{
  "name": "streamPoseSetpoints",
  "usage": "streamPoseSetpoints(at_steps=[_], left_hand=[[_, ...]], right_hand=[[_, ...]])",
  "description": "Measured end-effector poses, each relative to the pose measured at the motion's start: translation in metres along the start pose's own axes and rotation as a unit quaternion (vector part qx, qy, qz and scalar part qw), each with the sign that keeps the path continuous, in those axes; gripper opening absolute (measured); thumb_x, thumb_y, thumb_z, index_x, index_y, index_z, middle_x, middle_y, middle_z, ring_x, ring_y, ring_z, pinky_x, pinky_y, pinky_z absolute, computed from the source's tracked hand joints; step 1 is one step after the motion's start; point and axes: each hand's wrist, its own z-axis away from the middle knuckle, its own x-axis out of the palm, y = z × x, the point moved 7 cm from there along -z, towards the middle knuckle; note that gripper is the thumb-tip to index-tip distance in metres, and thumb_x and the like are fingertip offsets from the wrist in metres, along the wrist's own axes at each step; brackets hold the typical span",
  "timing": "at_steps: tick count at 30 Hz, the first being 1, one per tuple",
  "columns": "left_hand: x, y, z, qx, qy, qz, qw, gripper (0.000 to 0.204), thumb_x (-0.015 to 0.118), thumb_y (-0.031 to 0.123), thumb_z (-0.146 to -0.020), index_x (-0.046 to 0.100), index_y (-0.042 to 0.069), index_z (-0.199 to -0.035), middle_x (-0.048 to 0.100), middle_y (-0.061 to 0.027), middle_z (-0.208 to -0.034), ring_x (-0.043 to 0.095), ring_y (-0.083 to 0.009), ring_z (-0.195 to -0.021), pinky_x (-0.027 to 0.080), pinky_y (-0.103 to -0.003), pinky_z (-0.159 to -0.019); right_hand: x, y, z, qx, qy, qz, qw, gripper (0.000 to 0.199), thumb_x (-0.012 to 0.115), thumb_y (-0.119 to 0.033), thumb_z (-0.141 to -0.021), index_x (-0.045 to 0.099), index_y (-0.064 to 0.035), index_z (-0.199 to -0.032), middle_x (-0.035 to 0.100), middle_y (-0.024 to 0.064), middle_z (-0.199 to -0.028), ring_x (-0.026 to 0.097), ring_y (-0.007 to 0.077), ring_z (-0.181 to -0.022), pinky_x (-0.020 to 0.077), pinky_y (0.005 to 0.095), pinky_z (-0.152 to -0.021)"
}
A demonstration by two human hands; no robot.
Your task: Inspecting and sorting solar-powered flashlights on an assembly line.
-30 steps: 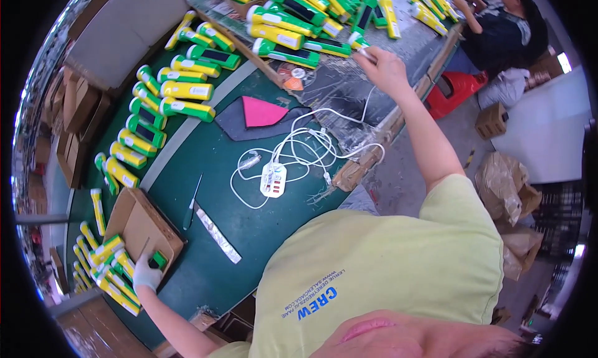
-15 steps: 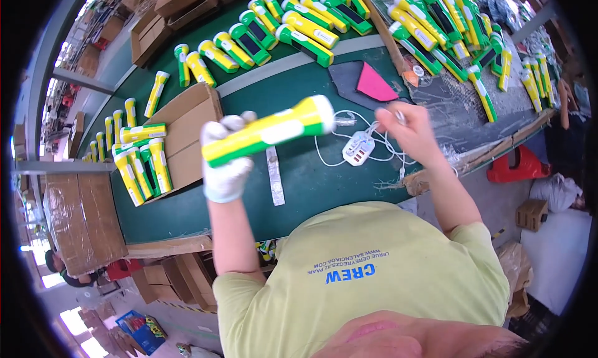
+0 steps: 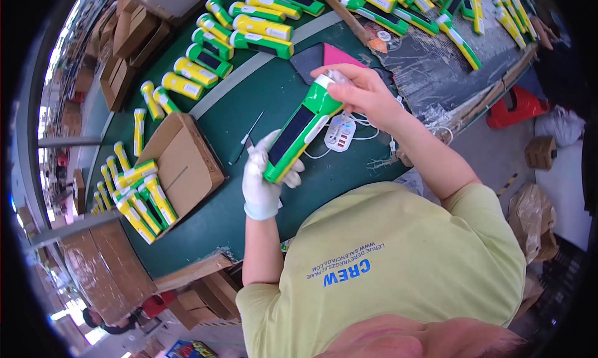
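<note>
A green and yellow flashlight with a dark solar panel along its side is tilted in front of me, its white head up and to the right. My left hand, in a white glove, is wrapped round the lower end of its body. My bare right hand closes round the head, thumb on the near side; the fingertips there are partly hidden. Just below that hand, a white USB charging hub with white cables lies on the table. A thin screwdriver lies left of the flashlight.
Several flashlights lie in rows at the back, with more heaped at the right. An open cardboard box on the left has flashlights beside it. A grey and pink cloth lies beyond my right hand on the green table.
The flashlight has turned from yellow side to solar panel side and tilted head up. My right hand has moved left from the cables onto its head. The view has shifted.
</note>
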Motion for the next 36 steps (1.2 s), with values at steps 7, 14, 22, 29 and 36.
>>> streamPoseSetpoints(at_steps=[7, 14, 22, 29, 36], left_hand=[[0.045, -0.023, 0.017, -0.007, -0.115, -0.106, 0.988, 0.107, 0.077, 0.046, -0.075, 0.017, -0.005, -0.148, 0.059, -0.0206, -0.113, 0.065, -0.0229, -0.087, 0.054, -0.032, -0.074], [0.051, -0.03, 0.019, 0.028, -0.097, -0.108, 0.989, 0.09, 0.073, 0.011, -0.081, 0.016, -0.003, -0.148, 0.055, -0.0173, -0.121, 0.062, -0.0256, -0.1, 0.052, -0.035, -0.086], [0.06, -0.042, 0.007, 0.014, -0.214, -0.09, 0.973, 0.087, 0.062, 0.052, -0.087, 0.025, -0.002, -0.145, 0.061, -0.0122, -0.095, 0.06, -0.0184, -0.081, 0.048, -0.03, -0.074], [0.076, -0.023, -0.015, -0.145, -0.097, 0.358, 0.917, 0.048, 0.062, 0.048, -0.087, 0.054, 0.009, -0.115, 0.053, -0.0045, -0.087, 0.049, -0.0137, -0.067, 0.04, -0.027, -0.058], [-0.012, -0.014, -0.039, -0.028, 0.137, 0.176, 0.974, 0.04, 0.05, 0.05, -0.095, 0.05, 0.011, -0.106, 0.06, -0.0057, -0.081, 0.06, -0.0143, -0.064, 0.052, -0.028, -0.054]], right_hand=[[-0.004, 0.012, -0.012, 0.038, -0.018, -0.059, 0.997, 0.04, 0.061, -0.033, -0.092, 0.06, -0.0064, -0.122, 0.061, 0.0006, -0.101, 0.058, 0.0053, -0.09, 0.0432, 0.0173, -0.067], [-0.006, 0.008, -0.01, -0.005, -0.024, -0.052, 0.998, 0.044, 0.064, -0.034, -0.09, 0.059, -0.0036, -0.121, 0.062, 0.0023, -0.105, 0.058, 0.0071, -0.094, 0.0457, 0.0203, -0.074], [0.01, -0.015, -0.009, -0.066, -0.047, 0.038, 0.996, 0.039, 0.07, -0.019, -0.084, 0.059, 0.0011, -0.116, 0.066, 0.0063, -0.096, 0.063, 0.0138, -0.092, 0.0505, 0.0283, -0.081], [0.007, -0.007, 0.001, -0.098, 0.02, 0.125, 0.987, 0.034, 0.059, -0.016, -0.093, 0.055, -0.0026, -0.124, 0.066, 0.0091, -0.096, 0.06, 0.0109, -0.094, 0.0488, 0.0257, -0.081], [-0.021, 0.004, 0.028, 0.008, 0.048, 0.072, 0.996, 0.022, 0.055, -0.007, -0.092, 0.056, -0.0028, -0.114, 0.061, 0.0009, -0.079, 0.046, 0.0022, -0.066, 0.0356, 0.0184, -0.057]])
